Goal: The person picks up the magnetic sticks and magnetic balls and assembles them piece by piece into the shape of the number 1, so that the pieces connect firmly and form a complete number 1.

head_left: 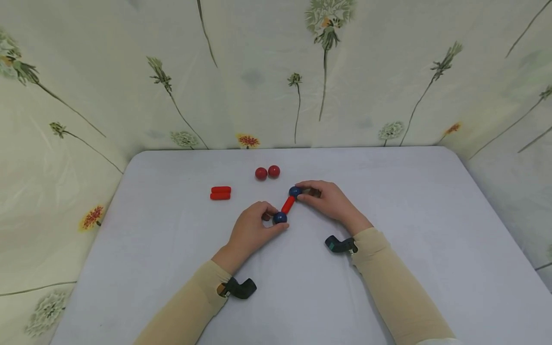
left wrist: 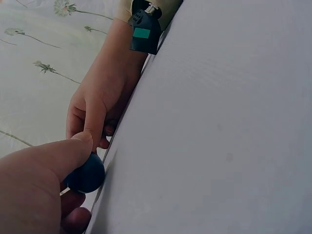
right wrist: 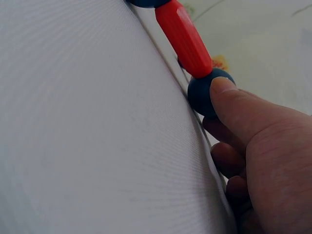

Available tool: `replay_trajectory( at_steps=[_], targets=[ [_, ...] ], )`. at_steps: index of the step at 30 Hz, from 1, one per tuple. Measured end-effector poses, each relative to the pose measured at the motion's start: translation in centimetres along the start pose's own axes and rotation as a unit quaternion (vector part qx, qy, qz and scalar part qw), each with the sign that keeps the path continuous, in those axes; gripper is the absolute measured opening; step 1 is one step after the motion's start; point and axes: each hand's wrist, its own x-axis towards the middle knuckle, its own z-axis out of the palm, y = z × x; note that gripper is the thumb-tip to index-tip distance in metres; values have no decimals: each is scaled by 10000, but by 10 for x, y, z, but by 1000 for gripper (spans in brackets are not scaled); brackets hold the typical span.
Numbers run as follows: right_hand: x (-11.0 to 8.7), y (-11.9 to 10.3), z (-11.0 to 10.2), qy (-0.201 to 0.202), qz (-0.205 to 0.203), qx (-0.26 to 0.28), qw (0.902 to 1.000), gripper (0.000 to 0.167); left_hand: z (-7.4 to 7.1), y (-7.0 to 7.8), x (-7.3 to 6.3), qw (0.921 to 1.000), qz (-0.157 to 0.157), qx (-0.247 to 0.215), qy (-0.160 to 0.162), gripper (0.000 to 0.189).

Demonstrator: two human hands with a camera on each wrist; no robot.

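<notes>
A red rod lies slantwise between two blue balls, one at each end. My left hand pinches the nearer blue ball between thumb and fingers. The farther blue ball is pinched by my right hand. In the right wrist view the red rod meets the blue ball under my right thumb. The left wrist view has the blue ball beneath my left thumb, hiding the rod, with my right hand beyond it.
Two red balls sit side by side toward the table's back edge. To their left lie two red rods, one behind the other. White cloth covers the table; a flower-patterned curtain hangs behind it.
</notes>
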Motion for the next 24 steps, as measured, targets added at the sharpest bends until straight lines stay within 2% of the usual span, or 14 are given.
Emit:
replay_trajectory(
  at_steps=[7,24],
  targets=[
    [-1,-1,0,33,-39,-3,10000,42,-1,1,-1,9999,46,139,-50,37],
    [-1,-3,-1,26,35,75,10000,39,-2,2,-2,10000,57,39,-37,35]
  ],
)
